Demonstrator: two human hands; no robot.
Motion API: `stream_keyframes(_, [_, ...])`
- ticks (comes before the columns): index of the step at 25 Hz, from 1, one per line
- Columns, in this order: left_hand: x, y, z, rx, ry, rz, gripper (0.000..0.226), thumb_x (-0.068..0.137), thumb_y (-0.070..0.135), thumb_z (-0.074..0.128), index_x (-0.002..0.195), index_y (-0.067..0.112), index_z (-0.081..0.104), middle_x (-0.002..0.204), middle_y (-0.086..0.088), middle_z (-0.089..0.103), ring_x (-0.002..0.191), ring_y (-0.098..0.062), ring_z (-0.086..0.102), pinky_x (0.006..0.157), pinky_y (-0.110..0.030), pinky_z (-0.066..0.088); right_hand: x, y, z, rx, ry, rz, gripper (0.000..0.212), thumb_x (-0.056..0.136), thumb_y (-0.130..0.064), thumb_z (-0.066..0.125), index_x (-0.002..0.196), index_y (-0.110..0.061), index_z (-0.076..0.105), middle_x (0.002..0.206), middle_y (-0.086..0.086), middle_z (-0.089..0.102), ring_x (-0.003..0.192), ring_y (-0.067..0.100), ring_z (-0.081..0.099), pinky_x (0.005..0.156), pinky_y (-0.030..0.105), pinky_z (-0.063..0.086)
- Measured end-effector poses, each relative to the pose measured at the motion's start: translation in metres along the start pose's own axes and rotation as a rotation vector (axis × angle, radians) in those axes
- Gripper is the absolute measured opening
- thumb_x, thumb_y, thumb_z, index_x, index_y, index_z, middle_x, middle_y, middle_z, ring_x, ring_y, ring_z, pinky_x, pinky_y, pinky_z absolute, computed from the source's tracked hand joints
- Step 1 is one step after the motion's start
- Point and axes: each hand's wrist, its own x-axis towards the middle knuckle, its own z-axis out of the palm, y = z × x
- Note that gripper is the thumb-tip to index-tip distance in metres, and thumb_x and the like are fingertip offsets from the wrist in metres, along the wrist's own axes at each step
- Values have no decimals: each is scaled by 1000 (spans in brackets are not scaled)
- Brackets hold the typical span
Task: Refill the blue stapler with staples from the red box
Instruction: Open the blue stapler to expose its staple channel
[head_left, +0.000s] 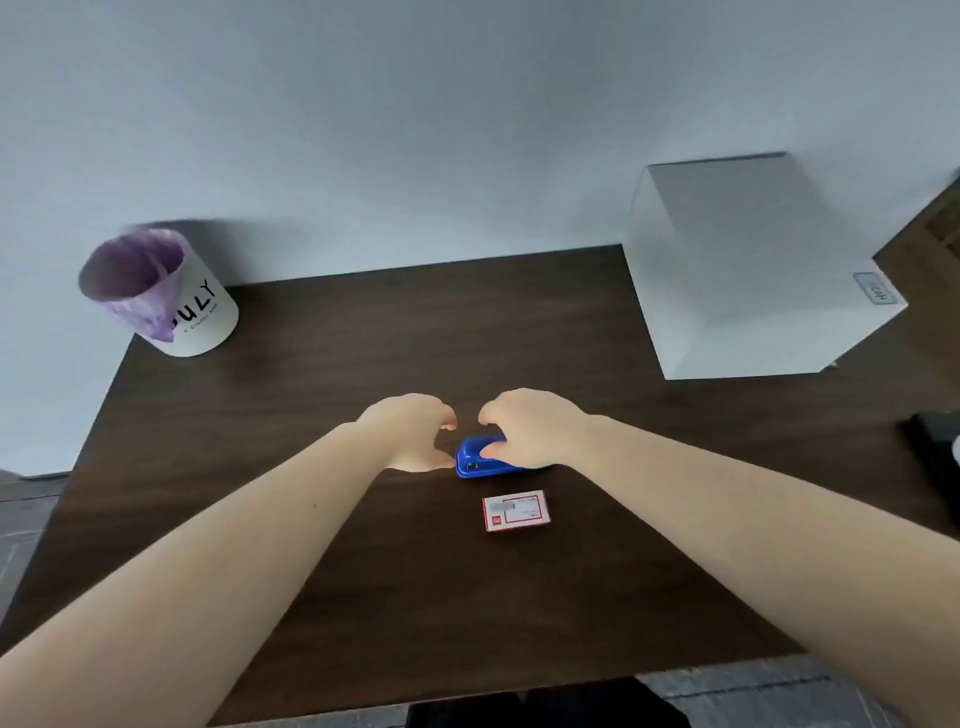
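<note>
The blue stapler lies flat in the middle of the dark wooden table. My right hand rests on top of it, fingers curled over its right half, hiding that part. My left hand hovers just left of the stapler with fingers and thumb apart, the thumb tip close to the stapler's left end. The red and white staple box lies closed on the table just in front of the stapler, touched by neither hand.
A white cup lined with a purple bag stands at the back left corner. A large white box sits at the back right. A dark object pokes in at the right edge. The wall runs behind the table.
</note>
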Motion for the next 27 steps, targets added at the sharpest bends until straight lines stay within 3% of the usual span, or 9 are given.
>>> stream_keyframes(4, [16,-10,23,2,1,-50,59,78,44,65,130,18,50,131,1,56,120,-22,53,94,-39,49,15,-1,25,-40,4,-47,43,87,-38,59,123,-15,54,118,6,63,104,23,59,73,30,44])
stream_keyframes(9, [33,-16,50,-68,47,-29,69,65,55,74,121,21,54,119,6,58,112,-19,55,91,-37,49,28,1,42,-14,49,-115,42,87,-32,61,125,-17,53,119,5,61,104,22,58,72,28,39])
stream_keyframes(14, [60,-21,63,-140,123,64,51,59,54,80,93,24,58,82,14,53,85,-15,55,74,-29,46,40,4,51,-29,67,-198,34,88,-30,60,118,-15,58,109,1,62,93,19,55,74,26,39])
stream_keyframes(17, [69,-21,63,-165,126,85,47,57,49,83,89,24,60,84,8,64,81,-15,60,76,-29,49,44,0,52,-119,68,-214,32,88,-33,61,114,-14,61,94,-3,54,83,15,49,72,25,37])
stream_keyframes(20, [54,-15,70,-206,192,94,33,61,44,83,74,38,53,75,13,60,73,-7,58,69,-20,46,44,-3,58,-162,128,-204,31,86,-31,63,112,-14,63,96,0,61,83,17,55,71,25,39])
stream_keyframes(23, [40,-9,89,-288,376,91,30,68,34,81,88,37,58,79,15,60,70,-1,56,66,-16,41,38,-6,64,-148,197,-204,26,84,-27,65,105,-14,62,97,3,64,85,19,57,68,24,38])
stream_keyframes(25, [37,-5,102,-293,487,47,40,70,33,79,105,23,63,90,8,64,78,-11,58,76,-22,43,32,-5,66,-160,245,-227,21,84,-29,65,98,-13,59,92,1,60,83,19,54,59,23,35])
stream_keyframes(27, [36,-3,109,-261,534,0,42,72,35,77,107,16,64,95,4,62,89,-17,57,80,-25,42,21,-1,67,-101,328,-273,21,85,-31,64,97,-14,61,92,-1,59,81,16,54,59,24,36])
